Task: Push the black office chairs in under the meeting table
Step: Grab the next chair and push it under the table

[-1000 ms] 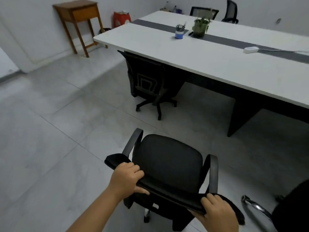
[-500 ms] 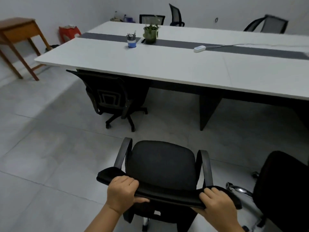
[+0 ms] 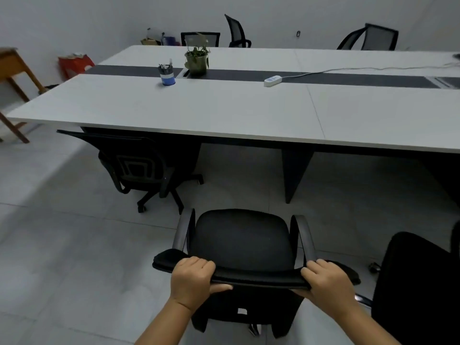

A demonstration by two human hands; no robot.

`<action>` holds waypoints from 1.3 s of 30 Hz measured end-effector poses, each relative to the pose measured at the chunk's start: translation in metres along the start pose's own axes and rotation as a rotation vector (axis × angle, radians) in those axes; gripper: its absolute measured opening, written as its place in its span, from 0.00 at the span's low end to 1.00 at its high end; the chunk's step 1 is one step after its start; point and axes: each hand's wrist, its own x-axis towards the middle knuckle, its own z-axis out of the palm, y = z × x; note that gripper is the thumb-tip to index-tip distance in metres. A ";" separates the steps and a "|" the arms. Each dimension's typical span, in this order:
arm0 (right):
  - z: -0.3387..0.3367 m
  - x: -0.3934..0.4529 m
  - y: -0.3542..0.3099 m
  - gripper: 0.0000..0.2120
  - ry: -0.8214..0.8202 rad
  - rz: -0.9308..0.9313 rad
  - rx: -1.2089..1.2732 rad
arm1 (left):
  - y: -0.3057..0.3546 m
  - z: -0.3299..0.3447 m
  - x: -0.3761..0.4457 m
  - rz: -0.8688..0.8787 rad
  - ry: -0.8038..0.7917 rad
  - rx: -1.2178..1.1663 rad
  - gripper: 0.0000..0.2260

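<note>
A black office chair (image 3: 242, 241) with two armrests stands on the floor in front of me, its seat facing the long white meeting table (image 3: 224, 113). My left hand (image 3: 191, 280) grips the left end of its backrest top edge, and my right hand (image 3: 328, 282) grips the right end. A gap of floor lies between the chair and the table edge. A second black chair (image 3: 132, 163) sits to the left with its seat under the table. A third black chair (image 3: 420, 287) stands at my right, partly cut off.
A dark table leg (image 3: 295, 175) stands just right of the chair's path. On the table are a pen cup (image 3: 166, 75), a potted plant (image 3: 196, 59) and a power strip (image 3: 272, 80). More chairs (image 3: 371, 37) stand on the far side. A wooden side table (image 3: 12, 78) is at the left.
The view has swung right to face the table squarely. The held chair has turned with it and now points at the table edge. Both hands keep their grip on the backrest.
</note>
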 end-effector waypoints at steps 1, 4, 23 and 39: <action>0.003 0.008 0.009 0.19 -0.024 -0.010 0.002 | 0.002 0.007 0.007 -0.009 -0.008 -0.004 0.34; 0.020 0.032 0.044 0.19 -0.010 -0.072 0.008 | 0.008 0.026 0.029 -0.043 -0.041 -0.007 0.34; 0.101 0.171 0.201 0.21 0.032 -0.062 -0.020 | -0.005 0.146 0.214 -0.012 -0.088 0.038 0.34; 0.152 0.222 0.208 0.21 0.081 0.141 -0.071 | -0.079 0.211 0.302 0.102 -0.105 -0.106 0.34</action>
